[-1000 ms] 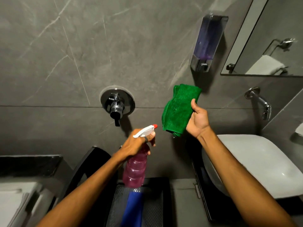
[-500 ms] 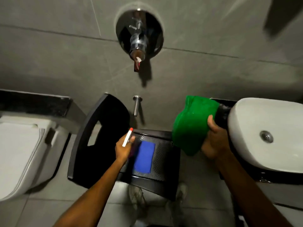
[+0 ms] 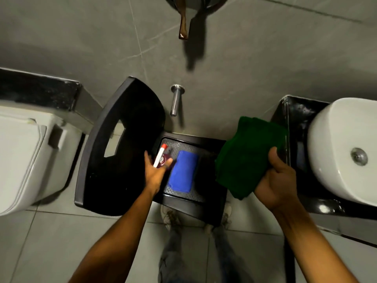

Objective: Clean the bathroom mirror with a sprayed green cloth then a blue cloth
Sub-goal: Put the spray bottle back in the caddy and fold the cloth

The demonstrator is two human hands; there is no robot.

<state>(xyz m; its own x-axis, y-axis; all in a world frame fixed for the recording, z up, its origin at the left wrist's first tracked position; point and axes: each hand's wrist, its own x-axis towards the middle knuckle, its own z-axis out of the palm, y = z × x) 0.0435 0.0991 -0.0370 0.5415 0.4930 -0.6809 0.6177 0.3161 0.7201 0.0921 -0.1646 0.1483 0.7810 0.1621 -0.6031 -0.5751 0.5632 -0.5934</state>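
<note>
My left hand (image 3: 156, 172) reaches down to the black chair seat (image 3: 206, 160) and is closed around the pink spray bottle (image 3: 163, 159), seen from above with its white trigger and red nozzle; the bottle's base is at or on the seat. A folded blue cloth (image 3: 182, 173) lies flat on the seat just right of the bottle. My right hand (image 3: 274, 184) grips the folded green cloth (image 3: 247, 155), held in the air between the chair and the basin. The mirror is out of view.
The chair's black backrest (image 3: 114, 144) leans to the left. A white toilet (image 3: 22, 160) stands far left, a white basin (image 3: 344, 152) on a black counter (image 3: 293, 115) to the right. A chrome wall spout (image 3: 175, 101) juts out above the chair. My shoes show under the seat.
My view has tipped down from the wall to the chair. My left hand has lowered the spray bottle to the seat beside the blue cloth. My right hand has brought the green cloth lower.
</note>
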